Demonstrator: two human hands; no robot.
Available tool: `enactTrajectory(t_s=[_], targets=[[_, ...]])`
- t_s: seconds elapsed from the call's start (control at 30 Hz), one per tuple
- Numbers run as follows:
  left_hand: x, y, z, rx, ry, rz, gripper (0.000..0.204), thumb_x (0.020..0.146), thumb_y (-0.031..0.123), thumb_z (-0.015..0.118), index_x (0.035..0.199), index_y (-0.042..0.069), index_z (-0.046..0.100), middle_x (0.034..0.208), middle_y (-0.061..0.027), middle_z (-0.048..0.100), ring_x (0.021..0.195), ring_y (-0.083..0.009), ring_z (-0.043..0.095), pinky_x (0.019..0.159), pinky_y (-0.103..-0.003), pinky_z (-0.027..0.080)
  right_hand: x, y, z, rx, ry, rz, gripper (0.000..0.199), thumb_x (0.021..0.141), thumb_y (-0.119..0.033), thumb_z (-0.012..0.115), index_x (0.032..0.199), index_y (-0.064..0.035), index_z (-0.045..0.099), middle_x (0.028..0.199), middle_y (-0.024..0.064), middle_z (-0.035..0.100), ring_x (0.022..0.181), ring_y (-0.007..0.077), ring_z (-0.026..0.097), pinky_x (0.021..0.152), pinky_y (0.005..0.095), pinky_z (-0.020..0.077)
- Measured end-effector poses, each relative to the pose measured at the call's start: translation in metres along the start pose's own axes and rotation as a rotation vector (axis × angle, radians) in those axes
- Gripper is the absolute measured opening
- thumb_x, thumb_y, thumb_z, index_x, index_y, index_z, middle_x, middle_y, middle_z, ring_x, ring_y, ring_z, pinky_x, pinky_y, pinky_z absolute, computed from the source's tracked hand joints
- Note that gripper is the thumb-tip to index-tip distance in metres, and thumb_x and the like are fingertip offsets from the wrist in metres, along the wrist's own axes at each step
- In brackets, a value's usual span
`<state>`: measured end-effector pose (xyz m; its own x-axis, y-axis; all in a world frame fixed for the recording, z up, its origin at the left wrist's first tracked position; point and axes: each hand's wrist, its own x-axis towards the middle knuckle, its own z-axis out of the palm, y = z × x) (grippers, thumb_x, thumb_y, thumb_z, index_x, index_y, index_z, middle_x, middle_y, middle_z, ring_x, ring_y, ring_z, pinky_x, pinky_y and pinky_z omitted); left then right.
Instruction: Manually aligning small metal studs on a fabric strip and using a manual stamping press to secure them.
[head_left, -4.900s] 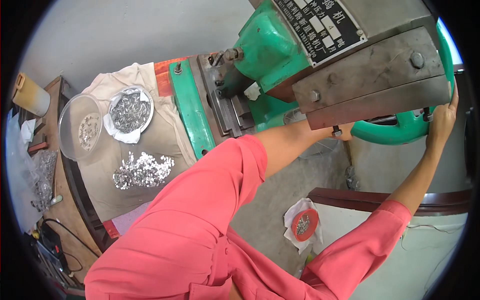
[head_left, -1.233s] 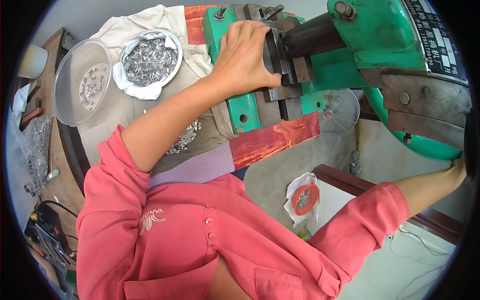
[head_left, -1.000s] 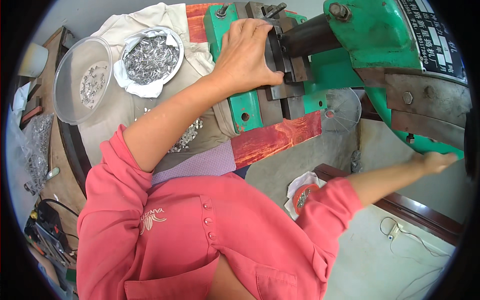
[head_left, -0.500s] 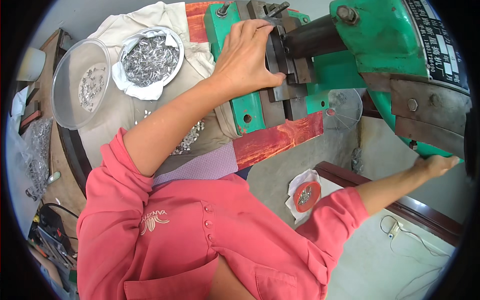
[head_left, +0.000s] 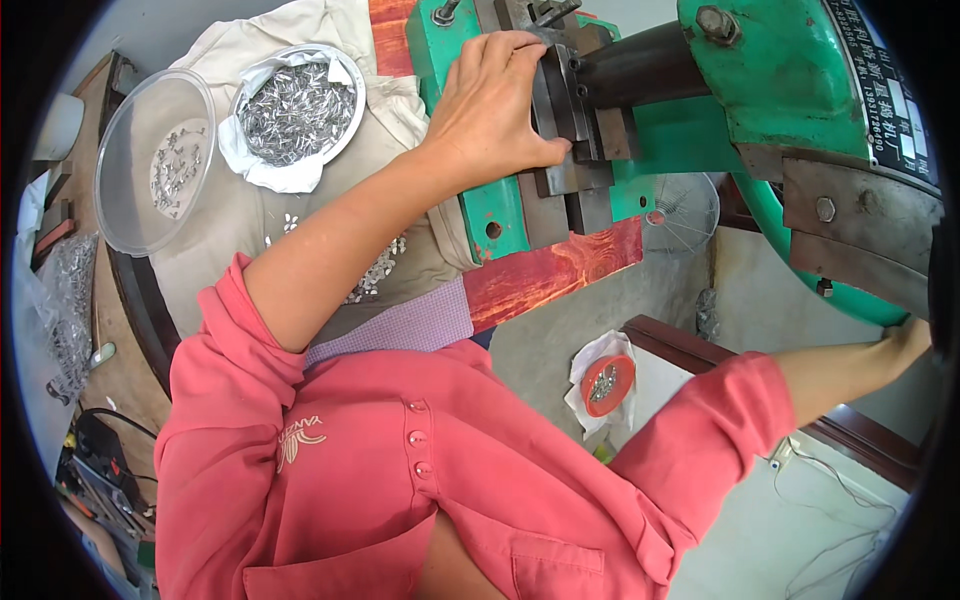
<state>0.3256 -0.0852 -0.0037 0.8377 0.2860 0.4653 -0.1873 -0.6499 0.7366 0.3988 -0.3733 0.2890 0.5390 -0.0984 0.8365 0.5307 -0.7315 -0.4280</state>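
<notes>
While the left hand (head_left: 495, 105) lies with fingers spread on the dark steel die block (head_left: 572, 110) under the green press (head_left: 790, 90), a stroke could crush them; the right hand (head_left: 912, 338), at the frame's edge, grip hidden, is near the wheel

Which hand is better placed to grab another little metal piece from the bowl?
The left hand, probably. It rests on the dark metal block of the green press, on the same side as the bowl of metal pieces. The right hand is far off at the picture's right edge, by the machine's wheel.
</notes>
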Motion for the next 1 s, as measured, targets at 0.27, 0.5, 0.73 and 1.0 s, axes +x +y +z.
enactTrajectory(t_s=[0.27,0.5,0.73,1.0], targets=[[0.007,0.004,0.009,-0.036,-0.005,0.038,0.089,0.062,0.032,0.085,0.135,-0.003,0.048,0.138,-0.0163,0.045,0.129,-0.0368,0.04,0.111,-0.044,0.036,-0.037,0.092,0.009,0.187,0.426,-0.104,0.07,0.104,-0.05,0.035,0.135,0.0125,0.045,0.127,0.0292,0.055,0.11,0.0378,0.06,0.094,0.0463,0.0548],[0.012,0.007,0.004,0.037,-0.046,0.003,0.093,0.056,0.034,0.083,0.133,-0.003,0.046,0.138,-0.0184,0.044,0.13,-0.0395,0.036,0.111,-0.048,0.033,-0.006,0.039,-0.011,0.184,0.169,0.152,0.051,0.102,-0.039,0.044,0.131,0.0016,0.051,0.125,0.0168,0.058,0.11,0.0319,0.061,0.09,0.0438,0.056],[0.001,0.011,-0.001,-0.003,-0.038,0.016,0.091,0.054,0.032,0.083,0.13,-0.003,0.046,0.134,-0.0189,0.045,0.128,-0.0378,0.041,0.109,-0.047,0.034,0.045,0.053,-0.047,0.03,0.146,0.276,0.047,0.101,-0.039,0.047,0.132,-0.003,0.053,0.126,0.0133,0.058,0.104,0.028,0.062,0.083,0.038,0.0559],[-0.004,0.015,0.003,0.04,-0.01,0.051,0.092,0.053,0.037,0.083,0.125,-0.008,0.047,0.13,-0.0199,0.045,0.127,-0.0388,0.041,0.11,-0.05,0.032,0.049,0.054,-0.049,0.07,0.009,0.194,0.044,0.104,-0.041,0.045,0.123,-0.0023,0.054,0.102,0.0118,0.059,0.082,0.0252,0.062,0.069,0.0374,0.0556]])
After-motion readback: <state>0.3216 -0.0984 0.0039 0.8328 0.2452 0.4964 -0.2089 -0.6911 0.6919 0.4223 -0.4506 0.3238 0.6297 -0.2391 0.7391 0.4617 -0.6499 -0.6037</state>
